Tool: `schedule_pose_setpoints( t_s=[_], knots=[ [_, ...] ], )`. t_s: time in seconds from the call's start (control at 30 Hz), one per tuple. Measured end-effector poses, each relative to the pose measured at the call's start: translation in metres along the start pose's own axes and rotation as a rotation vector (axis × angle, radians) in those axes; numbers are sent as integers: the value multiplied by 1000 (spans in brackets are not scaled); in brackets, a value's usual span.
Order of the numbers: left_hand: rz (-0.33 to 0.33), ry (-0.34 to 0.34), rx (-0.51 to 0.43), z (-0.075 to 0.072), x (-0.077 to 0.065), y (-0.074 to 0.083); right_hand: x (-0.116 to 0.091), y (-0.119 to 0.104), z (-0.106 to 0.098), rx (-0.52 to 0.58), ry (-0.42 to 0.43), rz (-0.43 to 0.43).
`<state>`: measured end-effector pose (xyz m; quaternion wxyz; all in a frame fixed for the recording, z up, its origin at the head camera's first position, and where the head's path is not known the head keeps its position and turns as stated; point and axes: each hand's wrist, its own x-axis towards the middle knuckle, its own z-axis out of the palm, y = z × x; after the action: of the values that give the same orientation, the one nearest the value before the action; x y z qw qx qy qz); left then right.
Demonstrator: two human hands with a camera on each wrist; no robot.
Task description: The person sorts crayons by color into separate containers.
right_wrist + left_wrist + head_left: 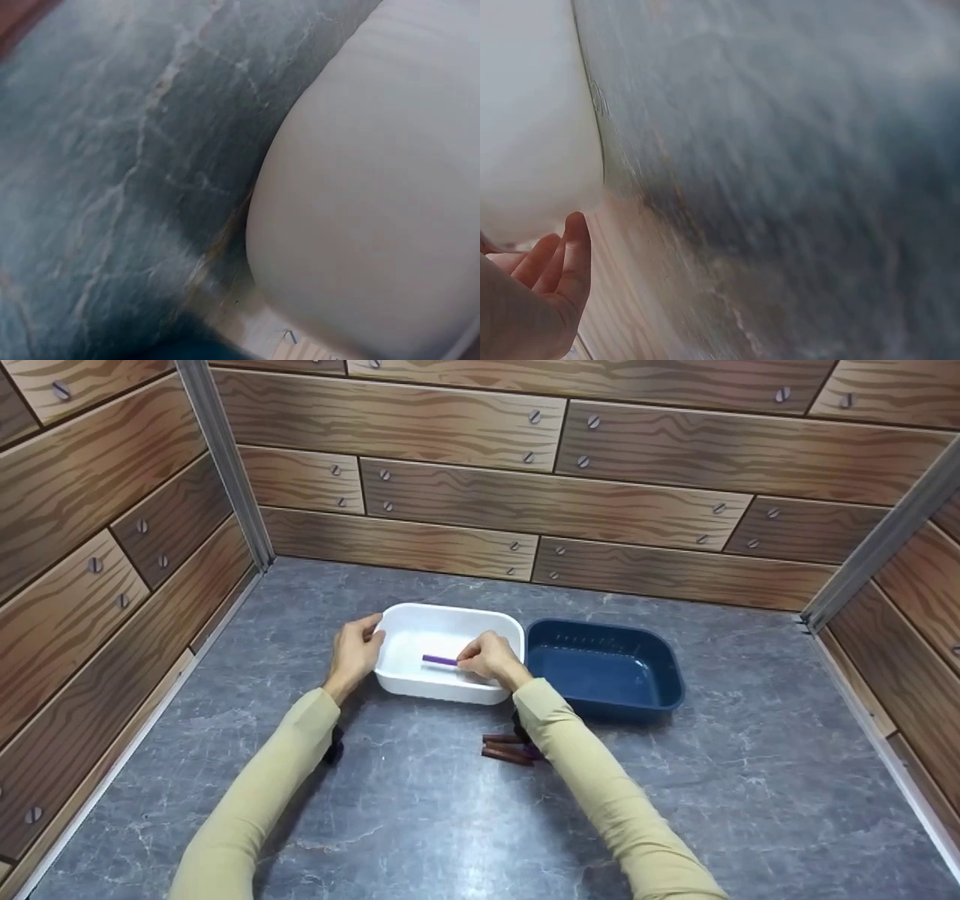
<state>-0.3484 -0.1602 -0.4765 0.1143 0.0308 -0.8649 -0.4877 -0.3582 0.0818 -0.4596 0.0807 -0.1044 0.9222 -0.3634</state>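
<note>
A white rectangular tub stands on the table. My left hand holds its left end, thumb and fingertips at the rim; in the left wrist view the fingers lie along the tub's outer wall. Inside the tub, my right hand pinches a thin purple stick by its right end, and the stick points left over the tub's floor. The right wrist view shows the tub's outer wall but not the hand.
A dark blue tub stands against the white tub's right side. Several brown sticks lie on the grey marbled table in front, partly behind the right sleeve, with a bit of purple beside them. Wood-patterned walls enclose the back and sides.
</note>
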Motion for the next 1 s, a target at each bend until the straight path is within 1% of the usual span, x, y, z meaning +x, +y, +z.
schedule_pose_setpoints(
  t_s=[0.17,0.33,0.53,0.67,1.0],
  knots=[
    [2,1,-7,0,0,-1,5,1,1,21,-24,59],
    [-8,-4,-8,0,0,-2,8,1,2,33,-39,96],
    [-9,-15,-3,-1,0,-1,6,-1,2,-30,-26,93],
    [6,-14,-12,-1,1,-1,6,-2,2,-55,-18,99],
    [28,0,0,0,1,-3,6,-2,3,1,-9,125]
  ],
)
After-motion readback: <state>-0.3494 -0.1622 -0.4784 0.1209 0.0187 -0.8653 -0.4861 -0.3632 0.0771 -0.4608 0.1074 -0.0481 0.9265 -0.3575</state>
